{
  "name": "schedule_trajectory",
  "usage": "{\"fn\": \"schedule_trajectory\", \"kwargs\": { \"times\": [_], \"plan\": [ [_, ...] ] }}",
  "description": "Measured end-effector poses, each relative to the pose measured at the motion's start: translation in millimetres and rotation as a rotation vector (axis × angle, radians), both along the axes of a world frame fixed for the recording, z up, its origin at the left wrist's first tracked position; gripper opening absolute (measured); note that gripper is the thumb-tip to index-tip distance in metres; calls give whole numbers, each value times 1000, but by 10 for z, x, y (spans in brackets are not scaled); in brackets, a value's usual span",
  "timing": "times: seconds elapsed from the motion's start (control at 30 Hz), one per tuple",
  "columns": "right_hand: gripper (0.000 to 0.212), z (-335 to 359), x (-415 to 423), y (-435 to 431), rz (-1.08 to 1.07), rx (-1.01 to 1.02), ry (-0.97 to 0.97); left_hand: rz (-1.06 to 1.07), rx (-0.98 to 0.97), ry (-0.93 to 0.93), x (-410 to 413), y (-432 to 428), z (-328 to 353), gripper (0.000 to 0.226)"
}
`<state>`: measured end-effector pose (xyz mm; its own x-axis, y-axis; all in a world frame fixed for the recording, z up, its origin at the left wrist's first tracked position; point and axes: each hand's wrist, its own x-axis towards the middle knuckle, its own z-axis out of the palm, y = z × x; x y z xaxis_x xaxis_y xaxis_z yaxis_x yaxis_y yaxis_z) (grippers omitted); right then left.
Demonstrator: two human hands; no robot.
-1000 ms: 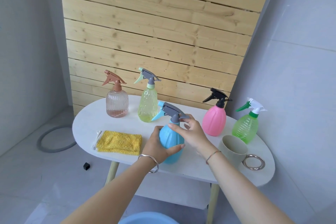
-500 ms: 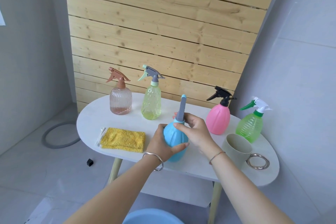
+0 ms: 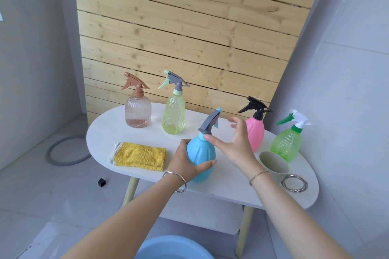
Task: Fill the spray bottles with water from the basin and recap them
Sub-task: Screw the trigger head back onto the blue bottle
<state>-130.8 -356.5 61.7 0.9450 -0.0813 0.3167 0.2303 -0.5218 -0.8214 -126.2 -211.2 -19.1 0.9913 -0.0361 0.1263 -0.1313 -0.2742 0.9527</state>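
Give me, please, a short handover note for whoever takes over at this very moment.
Left hand grips the blue spray bottle, upright on the white table.
Right hand is open beside its grey spray head, thumb near the collar, holding nothing.
The clear bottle, yellow-green bottle, pink bottle and green bottle stand capped behind; the basin sits low in front of the table.
Done: the see-through bottles look nearly empty; blue and pink are opaque.
Left: probably uncap, fill and recap all five, starting with the blue one.

Pale wood-slat wall (image 3: 189, 33), grey tiled floor (image 3: 31, 191), white oval table (image 3: 109, 130).
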Motion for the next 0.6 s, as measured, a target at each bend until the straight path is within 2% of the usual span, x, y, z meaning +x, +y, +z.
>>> {"fn": "schedule_trajectory", "kwargs": {
  "times": [0.07, 0.1, 0.2, 0.27, 0.33, 0.43, 0.47, 0.5, 0.57, 0.6],
  "plan": [
    [80, 93, 27, 2, 172, 64, 173, -4, 3, 3, -5, 2, 4, 78],
    [74, 129, 26, -4, 225, 62, 205, -5, 6, 3, -6, -2, 8, 78],
    [41, 125, -5, -55, 198, 4, 93, 2, 2, 3, -12, 0, 21, 78],
    [29, 88, -42, -112, 137, 11, 2, 3, -1, 6, -6, 3, 22, 79],
    [33, 61, -107, -146, 167, 58, -29, 2, -2, 2, -4, 1, 7, 79],
    [58, 95, -188, -126, 219, 151, 4, -1, -4, -4, -9, -4, 0, 80],
    [58, 100, -178, -121, 196, 184, -2, -2, -2, -5, -6, -6, -4, 80],
    [49, 93, -137, -118, 169, 195, -16, 0, 2, -5, -4, -4, -6, 80],
    [15, 43, -2, -123, 177, 110, 11, 3, 7, -2, -8, -1, -5, 80],
    [17, 10, 59, -110, 236, 46, 71, 3, 5, 0, -1, -1, -9, 80]
  ]
}}
